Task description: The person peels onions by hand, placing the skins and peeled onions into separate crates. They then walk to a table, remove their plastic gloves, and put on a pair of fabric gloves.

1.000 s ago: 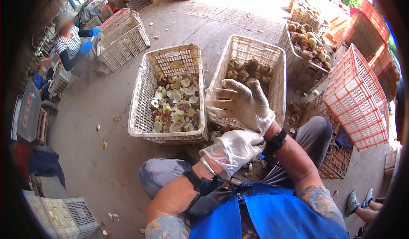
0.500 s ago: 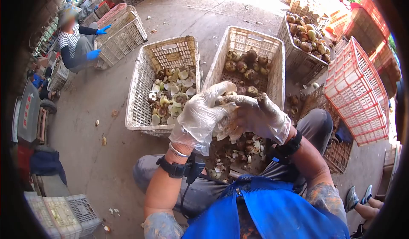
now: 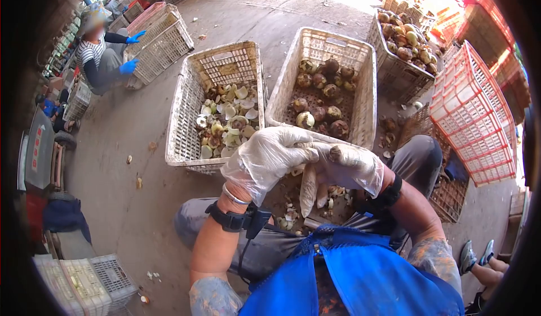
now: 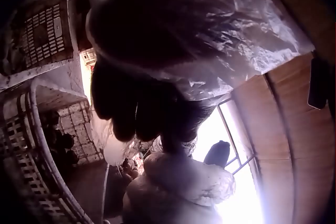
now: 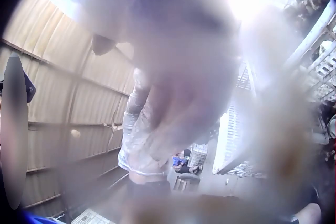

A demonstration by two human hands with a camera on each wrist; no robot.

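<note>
My left hand (image 3: 262, 161), in a clear plastic glove, meets my right hand (image 3: 352, 167) in front of my lap. Its thumb and fingertips pinch the white glove (image 3: 335, 154) at my right hand's fingers. Two stained glove fingers (image 3: 308, 192) of the right hand point down below the contact. In the left wrist view my left fingers (image 4: 115, 103) are dark and curled, right above the pale right glove (image 4: 173, 187). The right wrist view is blurred, with the left hand's plastic-covered wrist (image 5: 142, 150) beyond the smear. Just ahead stands a crate (image 3: 369, 90) holding several brownish, round bulbs (image 3: 332, 113).
A crate (image 3: 177, 119) of pale peelings (image 3: 228, 116) stands left of the bulb crate. Further right are a heaped crate (image 3: 397, 82) and a tilted red-and-white crate (image 3: 473, 119). Peel scraps (image 3: 290, 217) lie between my legs. A person in blue gloves (image 3: 128, 66) crouches at the far left.
My left hand has moved from the right wrist cuff to the right hand's fingers. The right hand's spread fingers have turned downward. More bulbs show in the crate.
</note>
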